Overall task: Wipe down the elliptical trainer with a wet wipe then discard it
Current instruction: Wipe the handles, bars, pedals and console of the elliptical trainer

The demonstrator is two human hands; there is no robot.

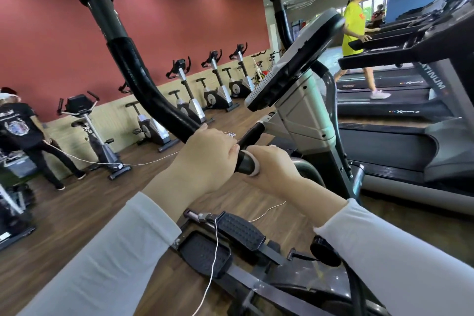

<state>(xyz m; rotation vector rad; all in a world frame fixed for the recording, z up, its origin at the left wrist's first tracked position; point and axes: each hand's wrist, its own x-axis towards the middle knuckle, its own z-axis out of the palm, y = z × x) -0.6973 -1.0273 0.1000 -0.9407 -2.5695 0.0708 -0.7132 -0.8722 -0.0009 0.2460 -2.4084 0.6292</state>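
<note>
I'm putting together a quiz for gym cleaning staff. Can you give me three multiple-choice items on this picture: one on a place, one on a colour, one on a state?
1. Where is the wipe?
A. On a pedal
B. Round the end of the short handle, under the right hand
C. On the console

2. What colour is the treadmill walker's shirt?
A. Yellow
B. Red
C. Blue

3. What is the left hand doing?
A. Hanging free
B. Lying flat on the console
C. Gripping the curved bar

Answers:
1 B: white wipe shows between the right hand and the handle's end.
2 A: the shirt is bright yellow.
3 C: its fingers curl round the bar's lower part.
</note>
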